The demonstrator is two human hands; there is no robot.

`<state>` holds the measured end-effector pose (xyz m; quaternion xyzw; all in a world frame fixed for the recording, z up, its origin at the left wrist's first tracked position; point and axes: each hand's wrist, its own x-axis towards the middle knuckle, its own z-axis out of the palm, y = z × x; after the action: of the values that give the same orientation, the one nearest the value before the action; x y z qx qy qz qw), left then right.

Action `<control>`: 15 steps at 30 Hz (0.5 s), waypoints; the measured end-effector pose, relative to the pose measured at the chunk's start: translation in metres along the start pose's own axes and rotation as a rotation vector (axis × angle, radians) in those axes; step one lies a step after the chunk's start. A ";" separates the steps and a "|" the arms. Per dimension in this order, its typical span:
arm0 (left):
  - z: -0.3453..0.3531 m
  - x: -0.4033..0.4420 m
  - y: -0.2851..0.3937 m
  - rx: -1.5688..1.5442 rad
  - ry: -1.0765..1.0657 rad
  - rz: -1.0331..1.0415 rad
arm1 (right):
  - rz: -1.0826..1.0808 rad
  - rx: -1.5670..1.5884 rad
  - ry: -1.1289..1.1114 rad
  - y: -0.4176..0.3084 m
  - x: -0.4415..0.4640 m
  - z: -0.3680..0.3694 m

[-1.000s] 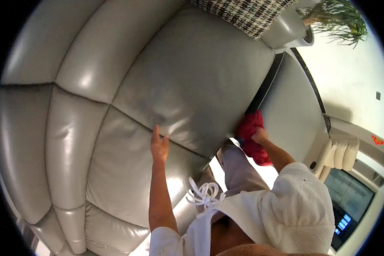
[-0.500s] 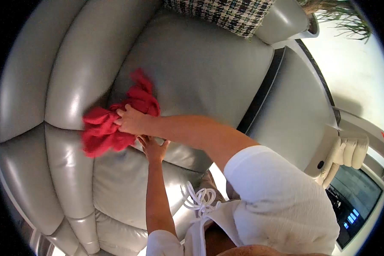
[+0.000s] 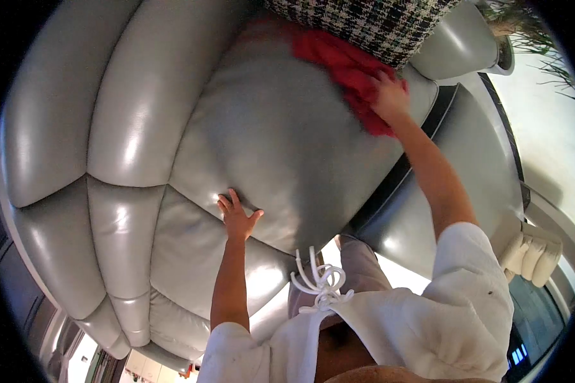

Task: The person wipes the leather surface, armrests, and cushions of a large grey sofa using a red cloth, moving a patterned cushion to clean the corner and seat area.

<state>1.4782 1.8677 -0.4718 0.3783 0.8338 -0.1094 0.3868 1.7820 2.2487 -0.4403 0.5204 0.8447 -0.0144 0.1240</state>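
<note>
A crumpled red cloth (image 3: 348, 67) lies on the grey leather sofa seat (image 3: 268, 121), along the lower edge of a black-and-white checked cushion (image 3: 370, 25). My right hand (image 3: 390, 97) is on the cloth near its right end, fingers bent into the fabric and a little blurred. Part of the cloth trails left, along the cushion's edge. Nearer to me, my left hand (image 3: 237, 220) rests on the seat by the seam between two seat cushions, its fingers spread and holding nothing.
Padded sofa backrests (image 3: 140, 96) rise on the left. At upper right stand a grey armrest (image 3: 453, 48) and a potted plant (image 3: 505, 54). A grey panel (image 3: 473, 140) with a dark edge strip borders the seat on the right.
My right hand has swept the red cloth from the backrest side across the seat to the upper right, beside the checked cushion. My left hand stays near the seam, its fingers spread.
</note>
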 end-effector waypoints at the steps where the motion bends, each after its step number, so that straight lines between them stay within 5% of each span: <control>1: 0.004 0.002 -0.001 0.025 0.009 -0.003 | 0.043 0.057 -0.009 0.024 -0.020 0.005; 9: -0.009 -0.006 0.004 0.002 -0.029 0.026 | 0.276 0.166 -0.121 0.068 -0.044 0.038; 11: -0.012 -0.001 -0.001 0.211 -0.082 0.039 | 0.302 0.154 -0.191 0.066 -0.038 0.021; 15: -0.058 0.022 0.007 0.220 -0.370 0.045 | 0.312 0.138 -0.293 0.070 -0.023 0.015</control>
<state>1.4414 1.9118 -0.4480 0.4102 0.7231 -0.2585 0.4919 1.8564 2.2586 -0.4421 0.6443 0.7241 -0.1280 0.2102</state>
